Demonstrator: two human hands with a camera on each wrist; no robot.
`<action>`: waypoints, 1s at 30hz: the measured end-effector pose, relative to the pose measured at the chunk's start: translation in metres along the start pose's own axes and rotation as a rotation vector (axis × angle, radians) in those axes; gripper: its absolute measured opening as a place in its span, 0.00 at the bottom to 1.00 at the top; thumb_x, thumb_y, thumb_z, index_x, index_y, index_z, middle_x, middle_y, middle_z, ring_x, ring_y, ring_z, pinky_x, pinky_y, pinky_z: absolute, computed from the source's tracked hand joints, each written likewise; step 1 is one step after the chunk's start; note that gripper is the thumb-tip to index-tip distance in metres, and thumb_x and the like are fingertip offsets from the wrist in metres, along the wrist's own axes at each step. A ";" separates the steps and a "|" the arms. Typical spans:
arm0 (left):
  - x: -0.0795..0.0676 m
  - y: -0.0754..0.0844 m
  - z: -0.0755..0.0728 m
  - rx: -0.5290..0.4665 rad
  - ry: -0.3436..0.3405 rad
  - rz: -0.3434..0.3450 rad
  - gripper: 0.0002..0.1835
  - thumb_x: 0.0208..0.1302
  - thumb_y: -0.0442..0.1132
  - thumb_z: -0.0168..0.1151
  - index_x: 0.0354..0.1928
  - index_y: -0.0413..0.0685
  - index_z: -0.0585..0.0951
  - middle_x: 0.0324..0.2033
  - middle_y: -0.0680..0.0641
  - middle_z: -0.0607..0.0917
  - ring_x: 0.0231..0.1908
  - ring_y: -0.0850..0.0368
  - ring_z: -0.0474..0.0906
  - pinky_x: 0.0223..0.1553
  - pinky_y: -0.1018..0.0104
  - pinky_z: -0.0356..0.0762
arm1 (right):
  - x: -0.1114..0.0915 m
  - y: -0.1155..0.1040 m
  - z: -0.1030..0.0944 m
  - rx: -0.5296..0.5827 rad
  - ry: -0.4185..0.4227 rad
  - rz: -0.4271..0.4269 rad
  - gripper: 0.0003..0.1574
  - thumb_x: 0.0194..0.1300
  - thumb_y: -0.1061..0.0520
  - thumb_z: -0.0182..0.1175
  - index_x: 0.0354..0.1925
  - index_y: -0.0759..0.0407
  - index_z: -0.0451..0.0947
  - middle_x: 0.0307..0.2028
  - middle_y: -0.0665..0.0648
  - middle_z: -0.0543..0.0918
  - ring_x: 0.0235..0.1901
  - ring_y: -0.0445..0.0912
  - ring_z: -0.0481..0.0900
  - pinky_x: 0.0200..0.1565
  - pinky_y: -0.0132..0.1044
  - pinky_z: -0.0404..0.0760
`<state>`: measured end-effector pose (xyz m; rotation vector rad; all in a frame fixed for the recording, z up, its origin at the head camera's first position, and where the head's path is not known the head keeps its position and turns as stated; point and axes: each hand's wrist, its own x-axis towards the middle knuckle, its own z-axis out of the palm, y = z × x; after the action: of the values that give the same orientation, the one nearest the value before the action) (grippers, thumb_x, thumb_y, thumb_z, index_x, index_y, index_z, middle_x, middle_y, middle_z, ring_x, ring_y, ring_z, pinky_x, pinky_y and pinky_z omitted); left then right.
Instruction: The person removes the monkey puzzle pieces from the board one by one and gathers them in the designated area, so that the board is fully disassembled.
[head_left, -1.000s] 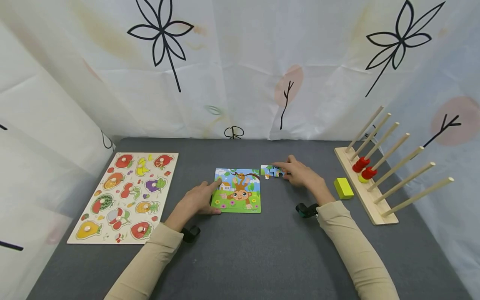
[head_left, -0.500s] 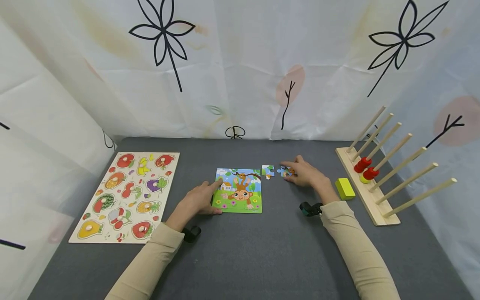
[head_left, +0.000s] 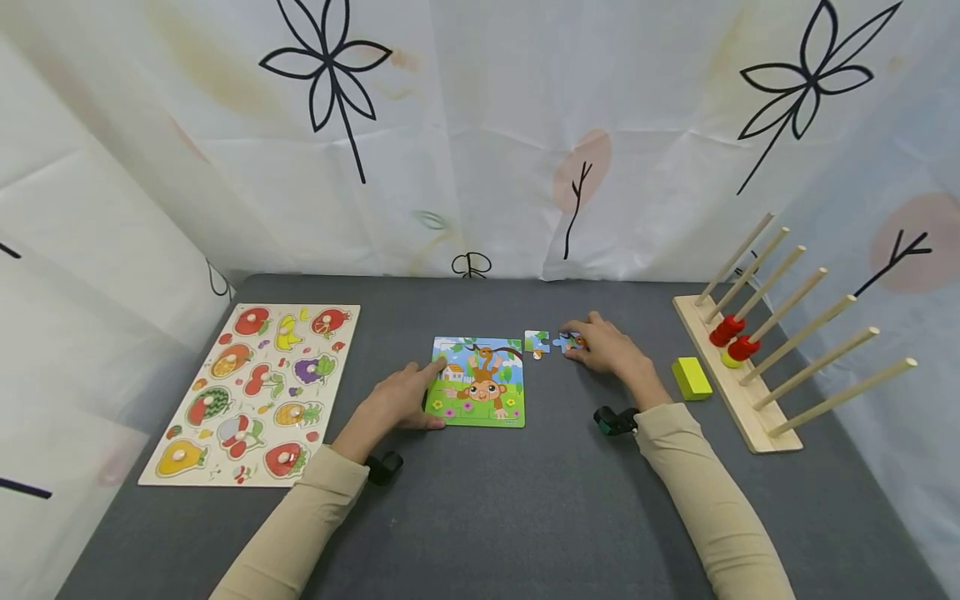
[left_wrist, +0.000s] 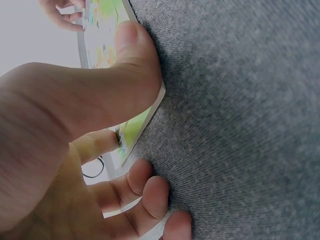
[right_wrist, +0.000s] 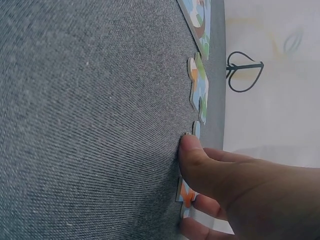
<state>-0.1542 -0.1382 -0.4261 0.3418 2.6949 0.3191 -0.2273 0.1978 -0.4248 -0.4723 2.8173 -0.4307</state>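
Observation:
A monkey jigsaw puzzle lies flat on the table in the head view. My left hand rests at its left side, thumb on the near corner and index finger farther up the edge. The left wrist view shows the thumb lying over the puzzle's corner, with the other fingers loosely bent beside it. Just right of the puzzle is a loose jigsaw piece. My right hand pinches another jigsaw piece, mostly covered by the fingers, with a small gap between the two pieces.
A fruit peg board lies at the left. To the right stands a wooden rack of upright pegs with red and yellow rings. A yellow block sits between the rack and my right arm. A patterned curtain hangs behind the table.
The right hand has slid its piece to the right, away from the other loose piece, then slightly back left. My left hand has stayed at the puzzle.

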 end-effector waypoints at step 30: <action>0.000 0.002 -0.001 0.000 -0.018 -0.015 0.54 0.56 0.53 0.79 0.80 0.51 0.59 0.60 0.33 0.76 0.50 0.41 0.78 0.54 0.42 0.78 | -0.003 0.002 0.001 0.031 0.037 -0.021 0.32 0.73 0.50 0.62 0.71 0.55 0.72 0.55 0.69 0.72 0.45 0.58 0.71 0.37 0.49 0.71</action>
<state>-0.1544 -0.1367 -0.4242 0.3224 2.6782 0.3106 -0.2246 0.2003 -0.4257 -0.4934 2.8389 -0.4909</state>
